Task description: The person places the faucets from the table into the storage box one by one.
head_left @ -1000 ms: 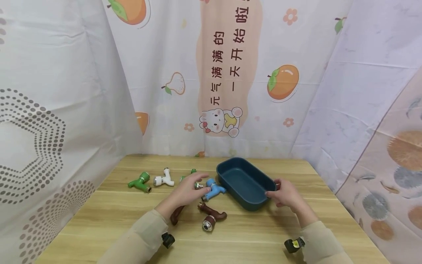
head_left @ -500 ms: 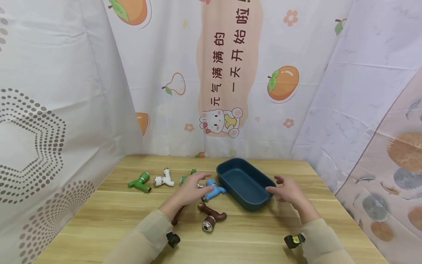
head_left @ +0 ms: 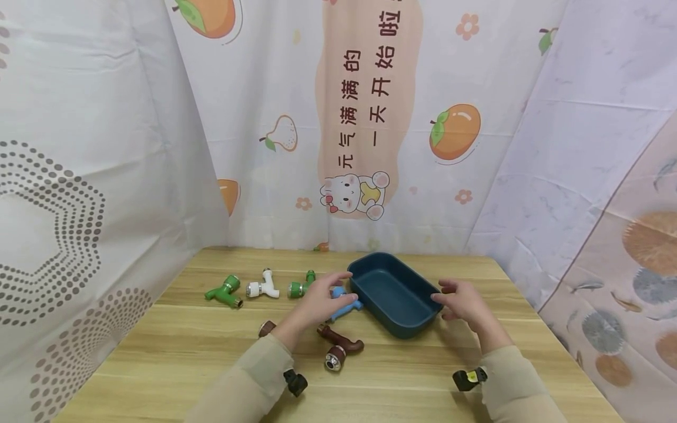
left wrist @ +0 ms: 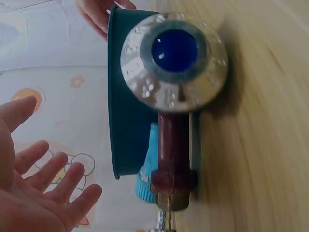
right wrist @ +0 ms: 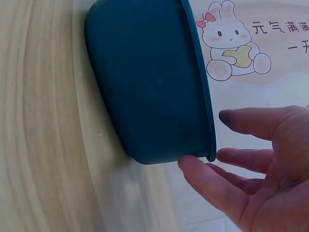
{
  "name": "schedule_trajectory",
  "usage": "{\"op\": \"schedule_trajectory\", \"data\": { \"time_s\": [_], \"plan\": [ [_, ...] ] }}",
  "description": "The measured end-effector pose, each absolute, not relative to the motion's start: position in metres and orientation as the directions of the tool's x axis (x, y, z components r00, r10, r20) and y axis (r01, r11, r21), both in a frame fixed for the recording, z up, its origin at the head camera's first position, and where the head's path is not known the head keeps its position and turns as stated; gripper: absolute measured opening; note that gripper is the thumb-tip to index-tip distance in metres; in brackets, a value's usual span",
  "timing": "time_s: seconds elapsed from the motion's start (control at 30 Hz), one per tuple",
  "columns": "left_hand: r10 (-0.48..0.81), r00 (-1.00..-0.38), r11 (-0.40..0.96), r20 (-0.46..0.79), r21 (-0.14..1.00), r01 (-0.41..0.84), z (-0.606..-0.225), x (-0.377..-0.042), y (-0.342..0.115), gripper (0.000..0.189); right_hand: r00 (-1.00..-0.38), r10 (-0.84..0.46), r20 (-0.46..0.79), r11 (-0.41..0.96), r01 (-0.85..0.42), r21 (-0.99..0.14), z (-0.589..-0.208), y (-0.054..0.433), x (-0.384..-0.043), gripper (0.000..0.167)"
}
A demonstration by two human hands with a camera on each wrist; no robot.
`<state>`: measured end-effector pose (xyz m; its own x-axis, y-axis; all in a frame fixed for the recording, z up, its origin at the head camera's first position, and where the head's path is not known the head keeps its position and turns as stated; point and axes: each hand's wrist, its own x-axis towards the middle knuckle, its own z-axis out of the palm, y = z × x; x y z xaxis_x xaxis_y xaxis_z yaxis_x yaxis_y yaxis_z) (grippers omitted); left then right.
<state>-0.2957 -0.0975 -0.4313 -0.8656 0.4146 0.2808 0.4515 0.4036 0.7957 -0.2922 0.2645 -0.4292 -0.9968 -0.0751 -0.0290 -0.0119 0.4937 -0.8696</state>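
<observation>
A dark teal rectangular basin (head_left: 396,294) stands at an angle on the table. My left hand (head_left: 319,301) hovers beside its left side, fingers spread and holding nothing, partly covering a blue tap (head_left: 346,309). In the left wrist view a brown tap (left wrist: 174,140) with a silver, blue-centred head lies in front of the basin. At the basin's near right corner is my right hand (head_left: 462,301), fingers extended around the rim. The right wrist view has a fingertip (right wrist: 190,164) right at the end wall and the thumb off the rim. Behind my left forearm, another brown tap (head_left: 267,328) is mostly hidden.
Left of the basin, a green tap (head_left: 227,292), a white tap (head_left: 266,286) and a second green tap (head_left: 300,288) lie towards the back of the wooden table (head_left: 174,346). A printed curtain (head_left: 264,194) hangs behind the table's far edge.
My left hand has moved right towards the basin, uncovering the second green tap and one brown tap's head. The right hand has loosened slightly at the rim. The basin has stayed put.
</observation>
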Motion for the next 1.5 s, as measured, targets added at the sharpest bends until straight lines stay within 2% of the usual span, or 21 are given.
{"op": "schedule_trajectory", "data": {
  "time_s": [0.37, 0.9, 1.17, 1.5],
  "plan": [
    [0.416, -0.855, 0.374, 0.308, 0.799, 0.47, -0.431, -0.293, -0.086, 0.056, -0.997, -0.079, -0.014, 0.43, -0.021, -0.903, -0.439, 0.263, -0.296, 0.046],
    [0.377, -0.862, 0.363, 0.34, 0.801, 0.475, -0.414, -0.283, -0.099, 0.055, -0.998, -0.056, 0.019, 0.422, -0.041, -0.906, -0.445, 0.261, -0.297, 0.047],
    [0.33, -0.841, 0.393, 0.428, 0.748, 0.535, -0.403, -0.284, -0.121, 0.055, -0.999, -0.049, 0.012, 0.418, -0.032, -0.908, -0.443, 0.259, -0.298, 0.046],
    [0.238, -0.871, 0.434, 0.431, 0.755, 0.492, -0.39, -0.282, -0.156, 0.055, -0.998, -0.062, -0.003, 0.408, -0.023, -0.912, -0.442, 0.258, -0.296, 0.047]
  ]
}}
